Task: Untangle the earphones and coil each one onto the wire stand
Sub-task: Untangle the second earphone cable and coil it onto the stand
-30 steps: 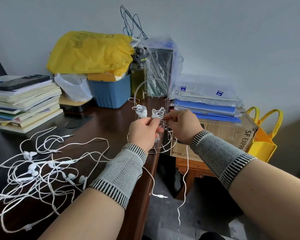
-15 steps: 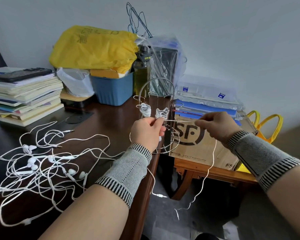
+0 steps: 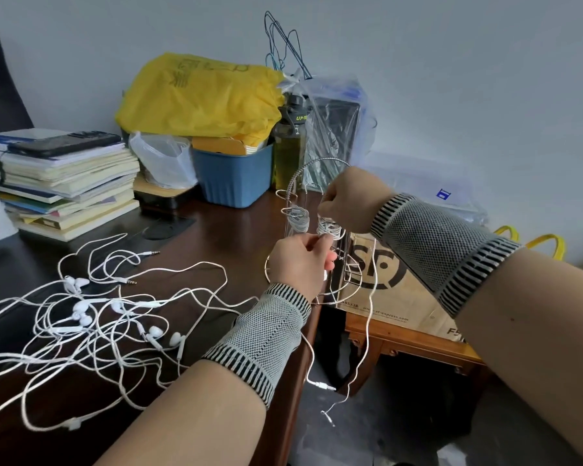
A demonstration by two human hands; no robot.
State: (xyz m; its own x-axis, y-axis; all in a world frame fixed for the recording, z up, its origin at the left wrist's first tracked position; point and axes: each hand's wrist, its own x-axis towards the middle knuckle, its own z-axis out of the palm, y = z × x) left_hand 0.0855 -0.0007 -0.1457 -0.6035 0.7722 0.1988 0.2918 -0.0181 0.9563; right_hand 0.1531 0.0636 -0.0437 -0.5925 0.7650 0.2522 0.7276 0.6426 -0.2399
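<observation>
A silver wire stand [image 3: 317, 176] rises at the desk's right edge. Two white cable coils sit on its arms: the left coil [image 3: 299, 222] and the right coil [image 3: 329, 227]. My left hand [image 3: 300, 262] grips the stand's lower part just under the coils. My right hand [image 3: 349, 203] is raised above the right coil and pinches the white cable, whose loose end [image 3: 367, 331] hangs down past the desk edge to a plug near the floor. A tangle of white earphones [image 3: 91, 321] lies spread over the dark desk at the left.
A stack of books [image 3: 61, 183] with a phone on top stands at the back left. Behind the stand are a blue bin [image 3: 233, 176], a yellow bag [image 3: 199, 95] and a dark bottle [image 3: 288, 146]. An SF cardboard box [image 3: 391, 290] sits on a wooden stool to the right.
My right hand swung out to the right drawing the cable taut, then came back up over the right coil. The hanging end now sits higher. My left hand stayed by the stand.
</observation>
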